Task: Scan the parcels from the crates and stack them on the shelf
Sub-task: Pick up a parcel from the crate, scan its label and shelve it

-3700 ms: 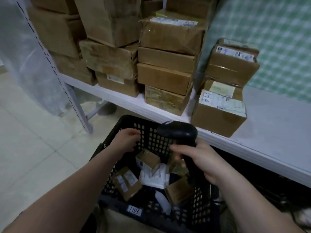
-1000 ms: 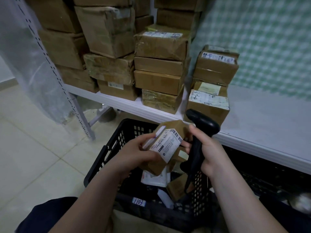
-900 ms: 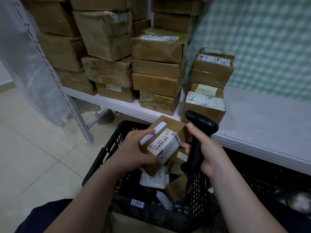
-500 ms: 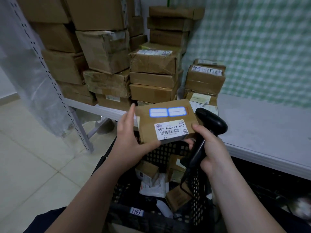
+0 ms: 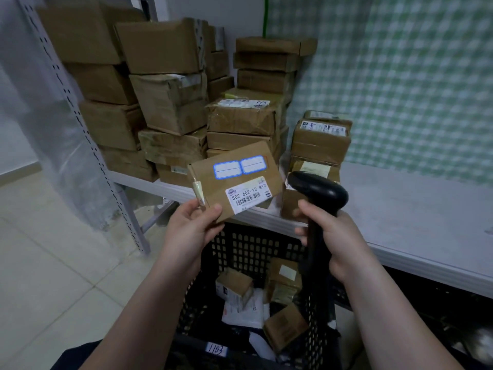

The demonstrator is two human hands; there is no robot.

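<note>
My left hand (image 5: 190, 225) pinches the lower left corner of a flat brown parcel (image 5: 234, 180), tilted, with a barcode label and a blue-framed sticker facing me. It hangs above the black crate (image 5: 240, 249) and in front of the shelf edge. My right hand (image 5: 334, 236) grips the handle of a black barcode scanner (image 5: 317, 193), head pointing left toward the parcel. Several small parcels (image 5: 282, 279) lie in the crate. Stacked parcels (image 5: 240, 118) fill the left part of the white shelf (image 5: 400, 209).
A short stack of boxes (image 5: 320, 140) stands behind the scanner. A perforated metal upright (image 5: 88, 134) with plastic sheeting stands at the left. A green checked cloth (image 5: 400, 76) covers the wall. Tiled floor (image 5: 53, 263) lies to the left.
My left hand took a parcel out of the crate and raised it to shelf height, label turned toward me. It now holds the parcel by one corner. The scanner rose beside it.
</note>
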